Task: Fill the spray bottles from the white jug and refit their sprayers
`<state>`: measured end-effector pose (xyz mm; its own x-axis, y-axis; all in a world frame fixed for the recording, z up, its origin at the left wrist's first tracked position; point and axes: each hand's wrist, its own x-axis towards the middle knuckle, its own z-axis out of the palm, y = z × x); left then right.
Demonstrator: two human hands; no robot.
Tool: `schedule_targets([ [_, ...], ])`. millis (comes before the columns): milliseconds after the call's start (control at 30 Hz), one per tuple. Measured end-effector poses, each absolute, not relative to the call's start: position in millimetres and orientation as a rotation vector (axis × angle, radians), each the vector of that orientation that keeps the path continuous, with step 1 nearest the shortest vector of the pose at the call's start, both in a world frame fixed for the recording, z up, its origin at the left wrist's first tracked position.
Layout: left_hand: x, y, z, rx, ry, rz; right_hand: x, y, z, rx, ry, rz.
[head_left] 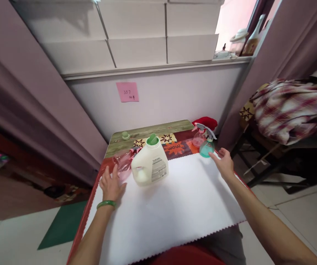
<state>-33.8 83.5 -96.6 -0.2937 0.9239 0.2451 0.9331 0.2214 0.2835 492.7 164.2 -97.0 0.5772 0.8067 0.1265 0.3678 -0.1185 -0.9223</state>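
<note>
My left hand [111,187], a green bangle on its wrist, is over the left side of the white cloth with its fingers apart and nothing in them. Just beyond it are clear pink bottles [124,162], partly hidden by the jug. A cream jug [154,165] with a handle and printed label stands upright, its green spout [153,140] uncovered. On the right, my right hand [224,163] is open beside a spray bottle with teal liquid [206,149]; its thumb is close to the bottle, and I cannot tell if they touch. Behind stands a pink spray bottle [198,140].
A small green cap [125,135] lies at the table's back left. White cloth [172,206] covers the front of the table. Behind is a wall with a pink note [127,92]. A plaid cloth [293,110] is piled at right, near a red object [209,122].
</note>
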Motion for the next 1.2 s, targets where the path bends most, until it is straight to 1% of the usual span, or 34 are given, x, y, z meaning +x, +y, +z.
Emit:
schedule_targets([
  [100,-21,61,-100,-1.741,-2.480,-0.714,499,212,-93,-1.854,-0.992,0.447],
  [267,1,12,-107,-1.555,-2.545,-1.040,495,262,-95,-1.896,-1.038,0.474],
  [400,10,-17,-100,-1.412,-2.550,-1.389,495,257,-101,-1.872,-1.018,0.427],
  [500,24,-28,-83,-1.228,-2.584,-1.797,490,226,-87,-1.784,-0.995,0.343],
  [533,33,-28,-75,-1.207,-2.597,-1.958,486,212,-77,-1.709,-1.007,0.368],
  [600,60,-26,-57,-1.322,-2.618,-2.298,469,180,-48,-1.494,-1.001,0.514],
  [733,134,-16,-23,-1.916,-2.552,-2.973,408,116,19,-1.109,-1.012,0.839],
  [800,167,-12,-13,-1.958,-2.353,-3.363,372,88,44,-0.975,-1.006,0.992],
  [867,189,-9,-9,-1.909,-2.019,-3.687,339,68,60,-0.912,-0.955,1.125],
  [933,199,-9,-9,-1.788,-1.767,-3.832,314,55,68,-0.909,-0.876,1.250],
  [967,200,-10,-10,-1.712,-1.715,-3.849,305,52,70,-0.911,-0.875,1.313],
  [1100,188,-18,-17,-1.449,-1.743,-3.809,288,52,73,-0.875,-1.036,1.543],
  [1200,175,-23,-19,-1.329,-1.722,-3.906,284,59,75,-0.784,-1.187,1.643],
])
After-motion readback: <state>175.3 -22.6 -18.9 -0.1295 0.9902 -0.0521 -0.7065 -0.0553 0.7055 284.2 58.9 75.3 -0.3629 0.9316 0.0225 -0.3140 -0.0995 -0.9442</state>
